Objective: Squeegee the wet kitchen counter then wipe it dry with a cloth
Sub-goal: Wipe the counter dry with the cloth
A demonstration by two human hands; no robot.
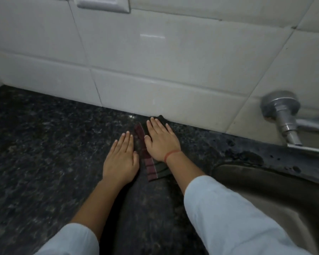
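Counter [44, 144] of dark speckled stone, running up to a white tiled wall [155, 61]. Sink [265, 181] lies to my right along that wall. Cloth [151, 168], dark with a maroon stripe, lies as a narrow strip: far end touching the wall's foot, long axis running from the wall back toward me. My right hand [161, 142] presses flat on it, fingers straight and close together, tips nearest the wall. My left hand [121, 159], equally flat, rests on bare stone just beside the strip, further from the wall. I judge the wipe falls to the right hand.
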